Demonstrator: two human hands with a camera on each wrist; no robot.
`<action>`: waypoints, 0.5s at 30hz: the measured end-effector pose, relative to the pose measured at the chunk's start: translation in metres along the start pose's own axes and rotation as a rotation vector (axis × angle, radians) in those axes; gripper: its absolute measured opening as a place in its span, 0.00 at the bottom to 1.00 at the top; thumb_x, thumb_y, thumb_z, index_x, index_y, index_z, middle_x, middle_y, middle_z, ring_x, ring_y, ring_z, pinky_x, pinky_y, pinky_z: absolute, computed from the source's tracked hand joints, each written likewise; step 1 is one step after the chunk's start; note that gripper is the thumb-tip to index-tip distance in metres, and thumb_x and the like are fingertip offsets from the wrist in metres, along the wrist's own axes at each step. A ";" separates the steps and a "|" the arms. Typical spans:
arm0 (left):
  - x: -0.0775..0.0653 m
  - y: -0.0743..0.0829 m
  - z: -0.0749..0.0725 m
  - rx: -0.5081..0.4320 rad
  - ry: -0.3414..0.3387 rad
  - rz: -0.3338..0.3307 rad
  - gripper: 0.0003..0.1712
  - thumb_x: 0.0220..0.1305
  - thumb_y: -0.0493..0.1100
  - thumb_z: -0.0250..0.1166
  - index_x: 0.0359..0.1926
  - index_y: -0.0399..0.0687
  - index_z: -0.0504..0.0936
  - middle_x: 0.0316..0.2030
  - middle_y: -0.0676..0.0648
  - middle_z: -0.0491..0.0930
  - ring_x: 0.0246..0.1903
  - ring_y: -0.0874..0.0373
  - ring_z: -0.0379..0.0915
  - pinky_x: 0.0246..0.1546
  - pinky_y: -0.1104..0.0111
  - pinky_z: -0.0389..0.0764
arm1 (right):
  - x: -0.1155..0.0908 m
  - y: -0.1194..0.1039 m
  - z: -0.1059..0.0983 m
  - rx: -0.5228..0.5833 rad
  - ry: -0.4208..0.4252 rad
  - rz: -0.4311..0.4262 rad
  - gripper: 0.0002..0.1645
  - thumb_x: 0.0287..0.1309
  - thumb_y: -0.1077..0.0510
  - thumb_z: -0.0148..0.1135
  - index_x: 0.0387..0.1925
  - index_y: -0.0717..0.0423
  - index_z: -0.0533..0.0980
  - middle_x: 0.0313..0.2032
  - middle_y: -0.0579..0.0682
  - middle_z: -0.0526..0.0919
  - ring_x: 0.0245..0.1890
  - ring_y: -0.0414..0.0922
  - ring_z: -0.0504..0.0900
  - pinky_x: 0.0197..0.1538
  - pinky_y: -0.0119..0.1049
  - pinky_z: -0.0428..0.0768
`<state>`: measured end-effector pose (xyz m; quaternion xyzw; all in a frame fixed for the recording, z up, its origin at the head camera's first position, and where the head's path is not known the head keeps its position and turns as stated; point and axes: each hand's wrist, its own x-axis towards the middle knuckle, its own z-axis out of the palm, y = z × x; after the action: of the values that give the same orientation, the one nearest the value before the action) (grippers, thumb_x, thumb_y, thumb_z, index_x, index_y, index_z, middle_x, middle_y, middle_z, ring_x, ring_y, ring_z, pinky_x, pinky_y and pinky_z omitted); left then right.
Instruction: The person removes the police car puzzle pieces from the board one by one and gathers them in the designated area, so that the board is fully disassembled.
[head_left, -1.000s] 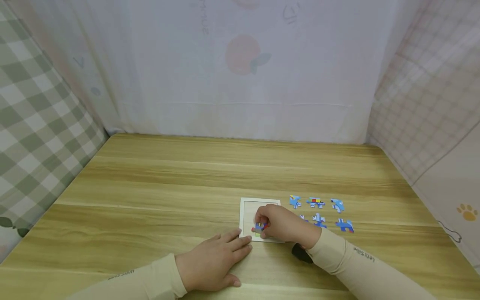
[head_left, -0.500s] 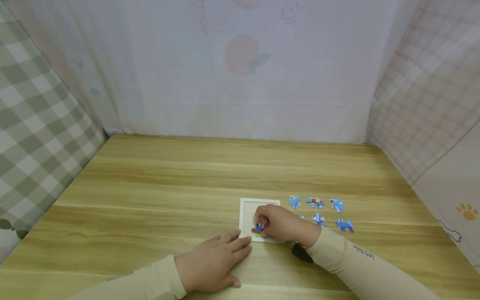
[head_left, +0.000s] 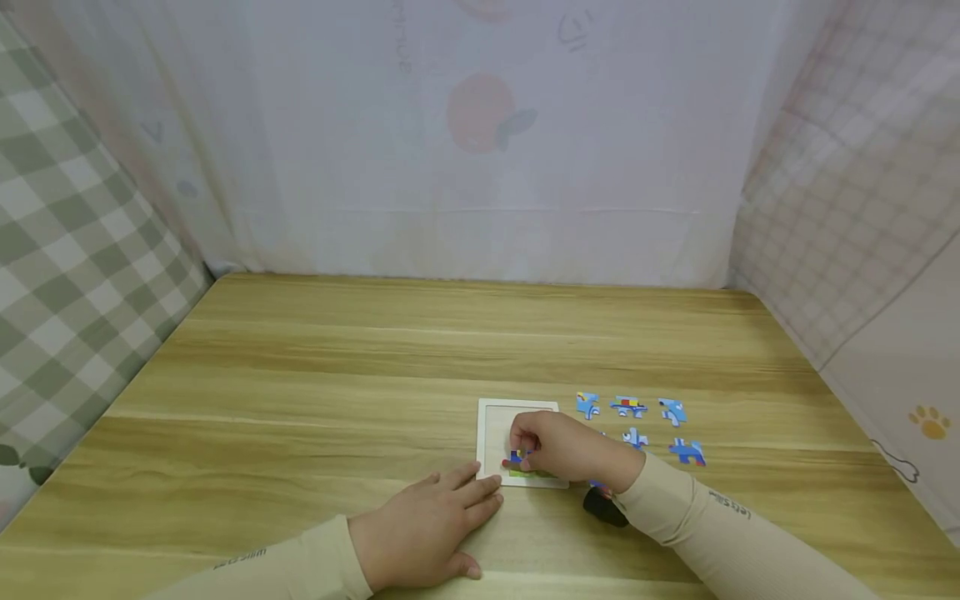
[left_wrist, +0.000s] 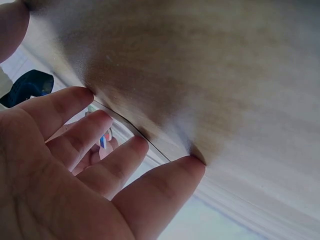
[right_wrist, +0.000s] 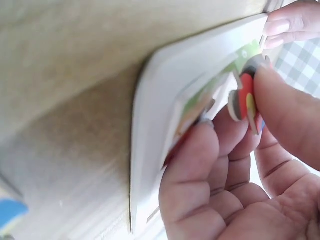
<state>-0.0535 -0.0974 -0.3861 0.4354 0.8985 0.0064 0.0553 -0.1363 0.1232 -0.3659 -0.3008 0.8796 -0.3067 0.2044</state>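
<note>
A square puzzle tray (head_left: 482, 429) with a pale raised border lies on the table near my hands. My right hand (head_left: 573, 446) is over it, pinching a jigsaw piece (right_wrist: 246, 95) coloured red, yellow and grey between thumb and fingers. In the right wrist view that piece stands tilted, close over the tray. Green-edged puzzle pieces (right_wrist: 248, 53) lie along the tray's near side, partly hidden by the right hand. My left hand (head_left: 427, 527) lies flat with fingers spread, its fingertips at the tray's near left corner.
Several loose blue jigsaw pieces lie in rows right of the tray, including a corner piece (head_left: 587, 405) and one with red and yellow blocks (head_left: 628, 407). A black device (head_left: 604, 507) sits under the right wrist. Fabric curtains (head_left: 480, 242) enclose the wooden table (head_left: 337, 367).
My right hand has shifted slightly, so more of the green strip along the tray's near side shows beneath it. The left hand stays in place.
</note>
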 end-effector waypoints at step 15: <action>0.000 0.001 0.000 -0.004 0.010 -0.001 0.40 0.57 0.65 0.62 0.66 0.51 0.72 0.68 0.52 0.65 0.67 0.48 0.61 0.53 0.54 0.76 | -0.001 0.003 -0.004 0.113 0.000 0.049 0.08 0.57 0.67 0.63 0.29 0.55 0.72 0.24 0.43 0.70 0.26 0.39 0.69 0.31 0.31 0.69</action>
<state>-0.0525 -0.0969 -0.3859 0.4348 0.8990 0.0105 0.0518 -0.1385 0.1274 -0.3648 -0.2671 0.8681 -0.3505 0.2286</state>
